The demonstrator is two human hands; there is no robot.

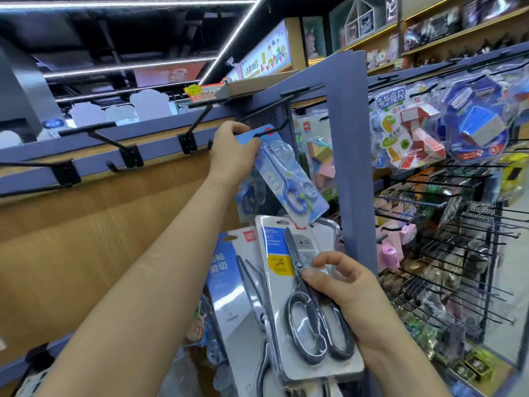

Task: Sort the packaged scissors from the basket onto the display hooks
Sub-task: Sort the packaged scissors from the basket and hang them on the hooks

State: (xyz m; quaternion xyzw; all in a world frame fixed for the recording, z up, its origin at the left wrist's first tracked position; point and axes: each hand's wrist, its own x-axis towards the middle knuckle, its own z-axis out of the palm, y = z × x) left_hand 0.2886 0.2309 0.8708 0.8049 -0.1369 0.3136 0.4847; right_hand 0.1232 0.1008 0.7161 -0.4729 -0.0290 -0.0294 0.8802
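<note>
My left hand (pixel 233 151) is raised and grips the top of a blue pack of small blue-handled scissors (pixel 292 179). The pack's hang hole sits at the tip of a black display hook (pixel 269 130), and the pack tilts down to the right. Behind it hangs another blue scissors pack (pixel 249 199), partly hidden. My right hand (pixel 340 285) holds a grey card of large black-handled scissors (pixel 303 305), thumb across its front. A second grey-and-blue scissors card (pixel 237 296) lies under it, with more packs below. The basket is out of sight.
Several bare black hooks (pixel 200 121) stick out from the blue rail (pixel 114 138) to the left, above a wooden panel. A blue upright post (pixel 353 167) stands just right of the scissors. Right of it, a rack of long black pegs (pixel 458 253) carries puzzle toys (pixel 409 133).
</note>
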